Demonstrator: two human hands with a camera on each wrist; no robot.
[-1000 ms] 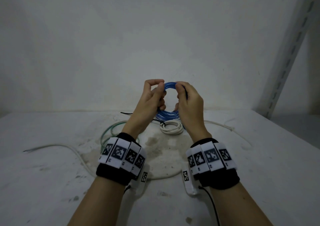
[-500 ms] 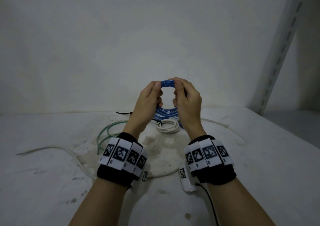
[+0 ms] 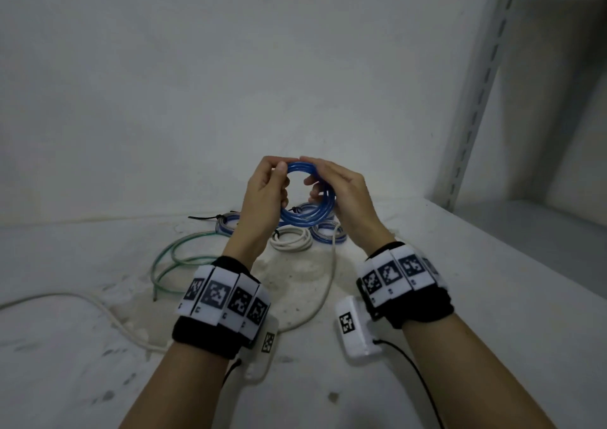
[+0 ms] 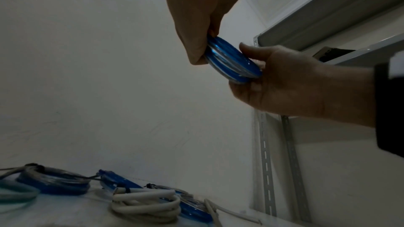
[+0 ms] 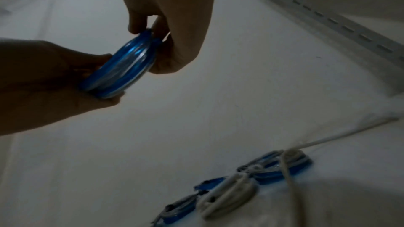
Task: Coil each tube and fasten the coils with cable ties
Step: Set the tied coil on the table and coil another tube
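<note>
A coil of blue tube [image 3: 305,220] is held upright in the air above the white table [image 3: 427,297]. My left hand [image 3: 279,180] pinches its upper left side between thumb and fingers. My right hand [image 3: 323,180] curls round its right side, fingers through the ring. In the left wrist view the blue coil [image 4: 231,61] sits edge-on between the left hand [image 4: 196,23] above and the right hand [image 4: 284,84]. In the right wrist view the blue coil [image 5: 122,68] lies between the right hand [image 5: 172,23] and the left hand [image 5: 43,75]. No loose end of the tube shows.
Behind the hands lie a tied white coil [image 3: 290,238], two tied blue coils [image 3: 328,231] [image 3: 226,223] and a black cable tie [image 3: 202,218]. A loose green tube [image 3: 177,257] and a long white tube [image 3: 98,307] sprawl at the left. A slotted shelf upright [image 3: 476,83] stands at the right.
My right hand has slid from the top of the blue coil down to its right side. The ring now shows wider between the hands, and the wrists are further apart.
</note>
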